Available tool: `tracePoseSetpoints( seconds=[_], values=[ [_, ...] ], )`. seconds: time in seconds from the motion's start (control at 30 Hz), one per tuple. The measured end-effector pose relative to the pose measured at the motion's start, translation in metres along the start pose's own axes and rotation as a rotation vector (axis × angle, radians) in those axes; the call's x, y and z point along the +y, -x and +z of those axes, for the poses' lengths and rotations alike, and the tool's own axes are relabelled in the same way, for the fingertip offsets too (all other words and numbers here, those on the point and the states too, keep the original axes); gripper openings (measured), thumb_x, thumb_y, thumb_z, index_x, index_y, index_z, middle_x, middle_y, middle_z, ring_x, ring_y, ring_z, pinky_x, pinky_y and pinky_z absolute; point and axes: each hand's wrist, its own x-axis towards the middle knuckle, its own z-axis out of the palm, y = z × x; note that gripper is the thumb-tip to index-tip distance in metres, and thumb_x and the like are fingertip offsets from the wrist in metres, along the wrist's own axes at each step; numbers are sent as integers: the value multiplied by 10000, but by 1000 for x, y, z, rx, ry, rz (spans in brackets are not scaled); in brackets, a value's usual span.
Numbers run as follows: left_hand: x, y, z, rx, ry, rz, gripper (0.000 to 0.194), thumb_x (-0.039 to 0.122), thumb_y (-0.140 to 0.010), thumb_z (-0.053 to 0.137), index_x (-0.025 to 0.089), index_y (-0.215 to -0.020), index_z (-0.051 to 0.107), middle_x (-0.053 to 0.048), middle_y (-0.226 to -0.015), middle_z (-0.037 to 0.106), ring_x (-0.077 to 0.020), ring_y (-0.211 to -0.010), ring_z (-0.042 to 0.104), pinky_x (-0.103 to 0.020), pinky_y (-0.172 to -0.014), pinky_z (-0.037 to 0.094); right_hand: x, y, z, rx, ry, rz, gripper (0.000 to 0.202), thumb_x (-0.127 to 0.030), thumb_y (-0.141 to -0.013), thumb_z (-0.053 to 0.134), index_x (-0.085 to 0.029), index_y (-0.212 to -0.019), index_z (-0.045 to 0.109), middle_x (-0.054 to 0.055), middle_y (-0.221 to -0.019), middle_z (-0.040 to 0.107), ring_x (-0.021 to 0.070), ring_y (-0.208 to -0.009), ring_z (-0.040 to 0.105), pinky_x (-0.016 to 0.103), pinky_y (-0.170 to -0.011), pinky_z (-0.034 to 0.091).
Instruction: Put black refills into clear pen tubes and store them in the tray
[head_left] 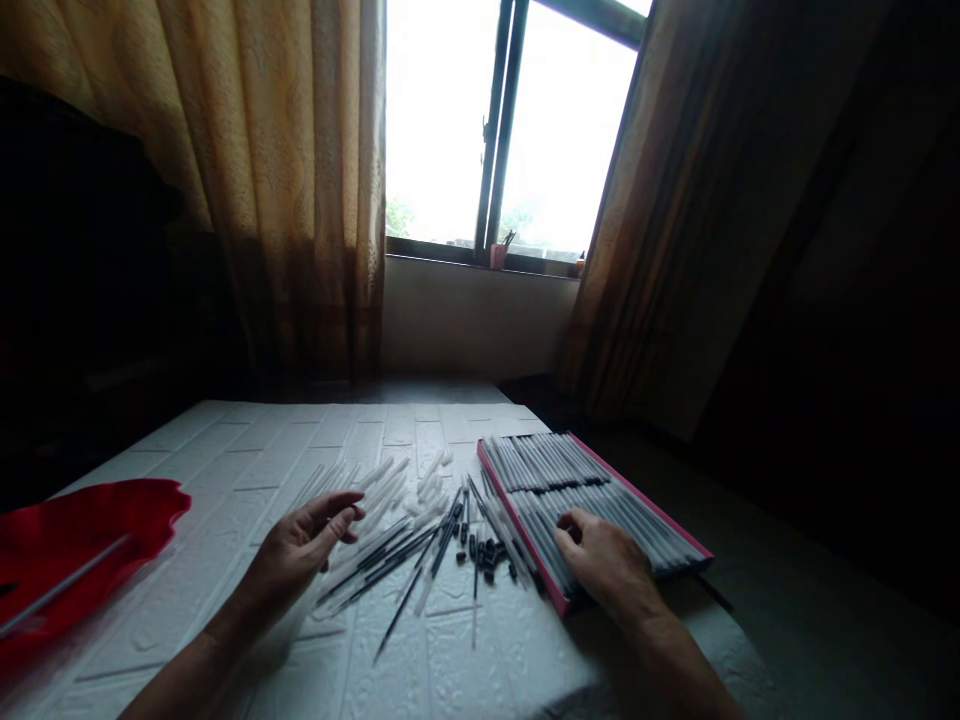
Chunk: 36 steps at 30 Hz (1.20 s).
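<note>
My left hand (319, 530) hovers over the left side of the loose pen parts, its fingers bent and parted from the thumb, with nothing visible in it. Near it lie clear pen barrels (382, 487) and dark pen refills (386, 552). Small black pen caps (491, 553) are clustered closer to the box. My right hand (604, 555) rests over the front row of a shallow pink-edged box (517, 530). Its thumb and fingers are curled together, and what they hold, if anything, is hidden. Two rows of clear-barrelled pens (551, 463) lie side by side in the box.
The table has a white brick-patterned cover (277, 440). At the left lies a red bag or sheet (90, 520) with a thin pale rod (67, 585) on it. Beyond the table are curtains (300, 180) and a window, with a small pink cup (498, 256) on the sill.
</note>
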Motion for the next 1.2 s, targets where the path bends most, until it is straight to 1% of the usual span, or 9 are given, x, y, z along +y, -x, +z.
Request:
tracePoseSetpoints(
  seconds=[0.23,0.37,0.57,0.67,0.73,0.83,1.0,1.07,1.2],
  values=[
    [-3,-2,-1,55,31,35,508,559,-675,649,167,-997,665,-92,-879,727,-222,-686,677,-209,-401,414,-1,-2,1,-11,-3,-34,233,-335,-851,487,-237,-927,684,73,-885,735,259,-848,674,304,-641,418],
    [-1,-1,-3,62,25,43,477,533,-698,635,170,-1006,662,-85,-887,725,-212,-686,677,-207,-414,417,-3,-3,0,-23,29,-46,294,-323,-894,421,-225,-956,691,101,-914,734,259,-865,674,306,-646,412],
    [6,0,-4,100,34,41,485,545,-667,632,174,-978,663,-87,-872,724,-219,-672,681,-212,-407,409,-2,-10,-12,-64,90,-38,300,-310,-890,423,-239,-869,714,101,-904,738,256,-841,677,297,-605,387],
    [7,0,-5,120,56,53,474,536,-675,624,172,-977,660,-85,-874,718,-216,-672,678,-211,-412,407,-8,-14,-21,-54,95,-64,298,-316,-888,430,-239,-856,716,95,-898,739,248,-834,676,291,-603,382],
    [8,0,-6,138,68,62,469,535,-680,618,170,-972,657,-77,-856,710,-209,-665,672,-210,-412,405,-18,-17,-25,-41,99,-91,298,-325,-890,433,-239,-870,718,91,-894,739,240,-828,675,286,-611,382],
    [6,-1,-8,168,62,80,460,538,-709,598,165,-972,653,-46,-773,683,-187,-633,654,-208,-419,410,-43,-19,-26,-12,94,-182,289,-339,-885,447,-245,-900,720,83,-894,740,230,-816,671,279,-614,382],
    [-3,-4,-12,200,-16,103,491,548,-787,526,150,-1057,630,24,-549,591,-146,-517,571,-213,-435,415,-97,-21,-5,12,77,-399,260,-339,-884,480,-245,-875,723,59,-873,739,200,-827,664,256,-640,388],
    [-6,-7,-14,243,-29,99,483,539,-794,517,152,-1060,628,13,-579,613,-152,-542,585,-216,-449,426,-117,-22,7,1,75,-469,245,-325,-878,496,-239,-869,725,54,-865,736,191,-811,666,245,-636,392],
    [-13,-14,-18,346,-13,78,482,518,-779,521,157,-1087,606,-69,-857,694,-195,-709,656,-233,-492,463,-148,-28,29,-15,68,-611,240,-266,-887,481,-248,-940,714,40,-925,722,173,-826,667,234,-651,410]
  ],
)
